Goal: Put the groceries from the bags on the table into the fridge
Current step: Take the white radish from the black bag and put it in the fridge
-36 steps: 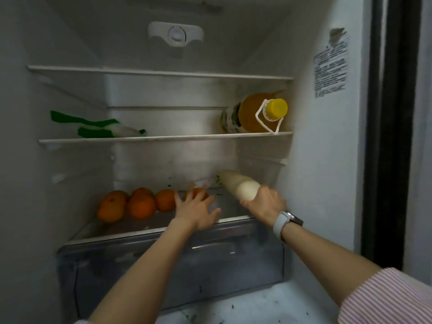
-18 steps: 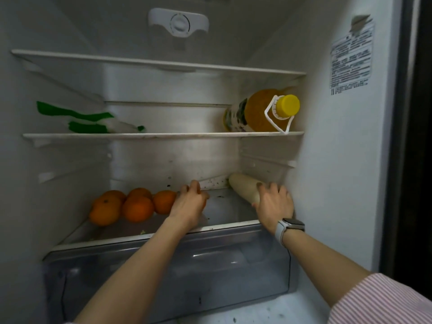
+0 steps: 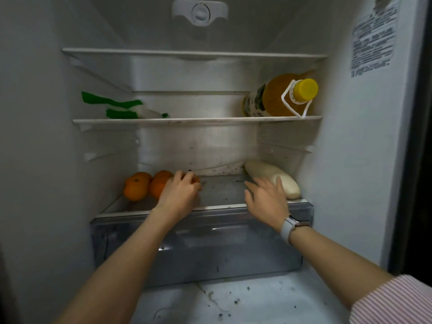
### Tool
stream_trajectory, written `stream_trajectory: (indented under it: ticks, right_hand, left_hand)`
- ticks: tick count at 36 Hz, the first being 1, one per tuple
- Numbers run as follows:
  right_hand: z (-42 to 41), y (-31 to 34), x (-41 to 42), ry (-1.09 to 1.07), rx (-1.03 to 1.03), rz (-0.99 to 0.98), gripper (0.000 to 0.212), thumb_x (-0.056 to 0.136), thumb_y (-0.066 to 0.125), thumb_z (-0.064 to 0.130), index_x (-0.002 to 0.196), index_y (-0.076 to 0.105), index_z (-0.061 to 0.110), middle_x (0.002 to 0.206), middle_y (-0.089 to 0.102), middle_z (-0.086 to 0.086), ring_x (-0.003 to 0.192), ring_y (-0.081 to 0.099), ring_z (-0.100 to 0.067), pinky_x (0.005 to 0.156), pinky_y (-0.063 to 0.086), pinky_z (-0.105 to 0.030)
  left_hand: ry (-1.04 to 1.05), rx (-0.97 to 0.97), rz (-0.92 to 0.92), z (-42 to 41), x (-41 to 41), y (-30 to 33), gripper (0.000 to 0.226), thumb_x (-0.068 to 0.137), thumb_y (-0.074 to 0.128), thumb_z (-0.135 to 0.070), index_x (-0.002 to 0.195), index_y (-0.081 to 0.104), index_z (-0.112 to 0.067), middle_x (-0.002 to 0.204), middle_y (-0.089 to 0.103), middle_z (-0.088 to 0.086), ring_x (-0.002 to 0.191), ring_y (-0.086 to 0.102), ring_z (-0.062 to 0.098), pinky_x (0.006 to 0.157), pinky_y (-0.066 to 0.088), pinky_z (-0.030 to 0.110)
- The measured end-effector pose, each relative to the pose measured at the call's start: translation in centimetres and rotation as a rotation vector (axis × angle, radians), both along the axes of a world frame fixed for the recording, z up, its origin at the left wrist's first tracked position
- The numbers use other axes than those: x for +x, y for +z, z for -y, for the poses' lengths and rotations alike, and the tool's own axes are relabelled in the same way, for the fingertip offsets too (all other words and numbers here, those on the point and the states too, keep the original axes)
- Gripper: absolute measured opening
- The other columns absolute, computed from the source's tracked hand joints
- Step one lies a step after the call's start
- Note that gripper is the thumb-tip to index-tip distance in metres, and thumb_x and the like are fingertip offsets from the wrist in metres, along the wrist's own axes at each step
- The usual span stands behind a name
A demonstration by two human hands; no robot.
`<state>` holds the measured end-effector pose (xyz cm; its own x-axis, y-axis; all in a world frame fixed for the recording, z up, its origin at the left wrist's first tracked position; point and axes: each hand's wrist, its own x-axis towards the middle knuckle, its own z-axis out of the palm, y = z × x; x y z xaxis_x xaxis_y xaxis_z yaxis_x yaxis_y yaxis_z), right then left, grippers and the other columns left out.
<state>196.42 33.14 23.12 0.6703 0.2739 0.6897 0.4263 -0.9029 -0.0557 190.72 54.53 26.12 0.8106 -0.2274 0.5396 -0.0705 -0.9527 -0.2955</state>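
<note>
Fridge point(image 3: 346, 183) open, view into it. Far left of the left hand, one shelf up: green-and-white pkg point(image 3: 117, 107) lying flat. On the bottom shelf point(image 3: 222, 190), just left of the left hand: oranges point(image 3: 136, 187), two clear, sitting side by side, touching. Left hand point(image 3: 178, 194) palm down, fingers curled over another orange point(image 3: 198, 181), mostly hidden under the knuckles; cannot tell if it's really gripped or only covered. Bare shelf between the two hands, w/ dark specks on it. Right hand point(image 3: 266, 198) loose, fingers spread, palm down, grasping nothing; its thumb side touches or nearly touches the white radish point(image 3: 273, 177), cannot tell which. Radish lies flat on the bottom shelf just right of & behind that hand, along the fridge's right wall, blunt end toward the front. Watch point(image 3: 288, 229) on the right wrist, striped sleeve point(image 3: 395, 302) lower right. Above & right of the right hand, on the shelf above: oil bottle point(image 3: 278, 97) on its side, yellow cap to the front. Clear drawer point(image 3: 198, 246) under both hands, closed.
</note>
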Motion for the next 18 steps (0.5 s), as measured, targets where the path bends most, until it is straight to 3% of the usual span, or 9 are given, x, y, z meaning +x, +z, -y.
stream_trajectory:
  ticks: [3,5,8,10,14,18]
  right_hand:
    - [-1.0,-0.4,-0.7,0.050,-0.053,-0.085,0.048,0.094,0.026,0.039,0.134,0.045,0.021,0.144,0.042,-0.005,0.135,0.032,-0.021,0.113,0.011,-0.047]
    - [-1.3,-0.8,-1.1,0.066,-0.078,-0.153,0.046,0.096,0.028,0.040,0.138,0.039,0.024,0.147,0.037,-0.003,0.137,0.030,-0.019,0.114,0.010,-0.046]
    - [-1.4,-1.1,-1.7,0.073,-0.082,-0.183,0.044,0.097,0.025,0.037,0.136,0.043,0.025,0.141,0.047,-0.001,0.131,0.040,-0.020,0.113,0.016,-0.044]
    - [-1.4,-1.2,-1.9,0.062,-0.076,-0.181,0.043,0.097,0.025,0.035,0.133,0.047,0.024,0.136,0.051,-0.001,0.127,0.045,-0.021,0.111,0.019,-0.044]
    - [-1.3,-1.2,-2.8,0.100,-0.036,-0.208,0.043,0.097,0.027,0.034,0.133,0.047,0.022,0.136,0.051,-0.001,0.127,0.043,-0.020,0.112,0.017,-0.043]
    - [-0.7,-1.1,-5.0,0.208,0.086,-0.254,0.042,0.097,0.035,0.031,0.136,0.042,0.018,0.143,0.042,-0.004,0.134,0.034,-0.020,0.113,0.014,-0.041]
  left_hand:
    - [-0.019,-0.036,-0.001,-1.1,-0.7,-0.9,0.041,0.090,0.053,-0.018,0.130,0.051,-0.021,0.142,0.036,0.004,0.125,0.034,0.030,0.096,0.036,0.038]
    - [-0.027,-0.135,-0.037,-1.2,-1.1,-1.6,0.041,0.094,0.047,-0.028,0.135,0.046,-0.023,0.150,0.028,0.005,0.137,0.021,0.031,0.108,0.027,0.042]
    - [0.032,-0.218,-0.120,-0.8,-1.5,-2.4,0.045,0.099,0.031,-0.039,0.143,0.033,-0.029,0.158,0.002,-0.003,0.144,-0.006,0.025,0.114,0.009,0.048]
    - [0.060,-0.228,-0.136,-0.7,-1.5,-2.5,0.046,0.099,0.027,-0.042,0.144,0.028,-0.033,0.158,-0.006,-0.004,0.144,-0.013,0.024,0.114,0.003,0.051]
    - [0.069,-0.249,-0.141,-0.4,-2.1,-1.9,0.054,0.096,0.037,-0.041,0.146,0.020,-0.035,0.158,-0.008,-0.002,0.144,-0.012,0.026,0.113,0.000,0.056]
    - [0.022,-0.413,0.051,0.9,-4.7,-1.2,0.050,0.092,0.049,-0.027,0.140,0.036,-0.029,0.158,0.006,0.002,0.145,-0.003,0.026,0.113,0.002,0.057]
